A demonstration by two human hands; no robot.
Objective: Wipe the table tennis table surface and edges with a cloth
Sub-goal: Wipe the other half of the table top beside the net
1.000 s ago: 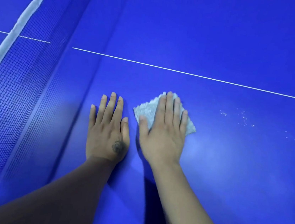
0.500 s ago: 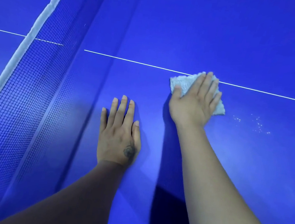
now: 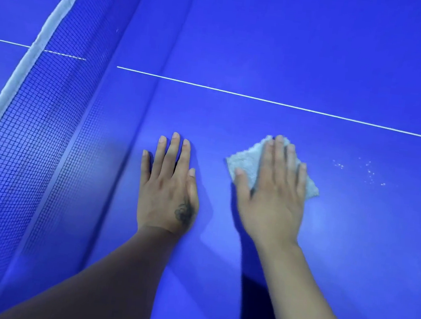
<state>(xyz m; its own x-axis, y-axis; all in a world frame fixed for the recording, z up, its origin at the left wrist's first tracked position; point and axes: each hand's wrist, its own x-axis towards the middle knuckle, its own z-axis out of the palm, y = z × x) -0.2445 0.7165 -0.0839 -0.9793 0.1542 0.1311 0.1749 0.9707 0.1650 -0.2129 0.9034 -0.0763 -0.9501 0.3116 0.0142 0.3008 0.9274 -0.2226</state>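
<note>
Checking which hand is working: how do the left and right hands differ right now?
The right hand presses a pale grey terry cloth; the left hand lies on the bare blue table tennis table. The left hand looks sharp, the right blurred. Both lie flat, fingers straight.

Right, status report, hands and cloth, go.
Left hand flat on table, open. Right hand flat, pressing cloth. White specks right of cloth, unwiped. Net left, clear of hands.
</note>
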